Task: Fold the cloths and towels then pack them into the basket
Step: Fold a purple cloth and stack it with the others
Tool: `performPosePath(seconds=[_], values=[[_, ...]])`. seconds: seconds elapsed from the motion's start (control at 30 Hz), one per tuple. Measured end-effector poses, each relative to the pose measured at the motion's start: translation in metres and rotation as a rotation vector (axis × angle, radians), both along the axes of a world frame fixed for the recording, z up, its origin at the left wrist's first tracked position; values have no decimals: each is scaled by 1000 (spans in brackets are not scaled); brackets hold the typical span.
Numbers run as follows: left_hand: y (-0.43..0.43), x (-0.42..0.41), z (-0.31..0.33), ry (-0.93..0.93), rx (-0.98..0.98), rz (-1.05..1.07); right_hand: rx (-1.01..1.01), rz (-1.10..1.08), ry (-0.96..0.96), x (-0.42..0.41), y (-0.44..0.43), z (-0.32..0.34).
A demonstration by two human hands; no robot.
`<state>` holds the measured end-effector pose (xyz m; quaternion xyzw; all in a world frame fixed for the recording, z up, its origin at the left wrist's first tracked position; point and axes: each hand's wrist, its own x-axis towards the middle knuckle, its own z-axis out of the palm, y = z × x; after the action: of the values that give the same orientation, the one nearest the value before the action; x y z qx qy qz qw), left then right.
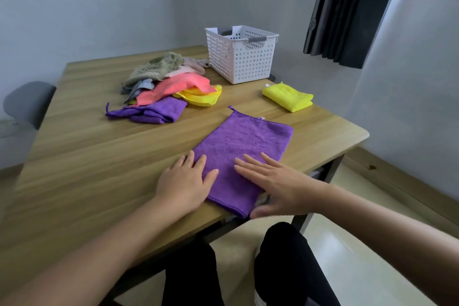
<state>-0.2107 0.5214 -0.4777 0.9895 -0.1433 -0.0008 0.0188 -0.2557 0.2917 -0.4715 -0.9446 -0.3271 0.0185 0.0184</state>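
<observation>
Purple cloth looks soft and light. The left hand and right hand press it, fingers spread. Best pinched at the corners nearest the basket.

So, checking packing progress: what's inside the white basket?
Looking into the white basket, only its grey handle and inner wall show. The walls hide the bottom, so anything lying low cannot be seen.
</observation>
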Motion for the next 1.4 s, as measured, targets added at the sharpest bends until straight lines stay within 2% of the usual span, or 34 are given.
performPosePath(seconds=[0.1, 0.17, 0.27, 0.37, 0.43, 0.5, 0.57, 0.7, 0.77, 0.87, 0.97, 1.13, 1.33, 1.4], values=[[1, -11, 6, -100, 53, -32, -74, 113, -205, -12, 8, -19], [0, -19, 9, -139, 93, -75, 35, 100, -243, -20, 9, -27], [10, -27, 14, -116, 88, -157, 299, -11, -43, -34, 3, -16], [30, -27, 15, -11, -45, -291, 549, -199, 223, -45, -2, 1], [39, -25, 13, 36, -126, -384, 734, -276, 295, -48, -4, 11], [41, -19, 3, 8, -288, -459, 840, -316, 312, -47, -8, 15], [42, -13, -6, -8, -583, -466, 908, -325, 324, -44, -12, 17], [35, -9, 2, 111, -1069, -320, 1114, -422, 349, -34, -21, 26], [27, -2, 9, 108, -1177, -242, 1181, -476, 372, -26, -24, 30], [9, 19, 14, 120, -1160, -141, 1252, -574, 334, -7, -23, 31], [-9, 42, 18, 119, -1006, -58, 1240, -707, 309, 13, -22, 29], [-34, 75, 21, 13, -681, 95, 918, -895, 126, 52, -24, 25], [-51, 98, 13, -55, -417, 168, 508, -936, -8, 83, -22, 20], [-55, 98, 10, -96, -350, 189, 426, -942, -39, 86, -19, 19]])
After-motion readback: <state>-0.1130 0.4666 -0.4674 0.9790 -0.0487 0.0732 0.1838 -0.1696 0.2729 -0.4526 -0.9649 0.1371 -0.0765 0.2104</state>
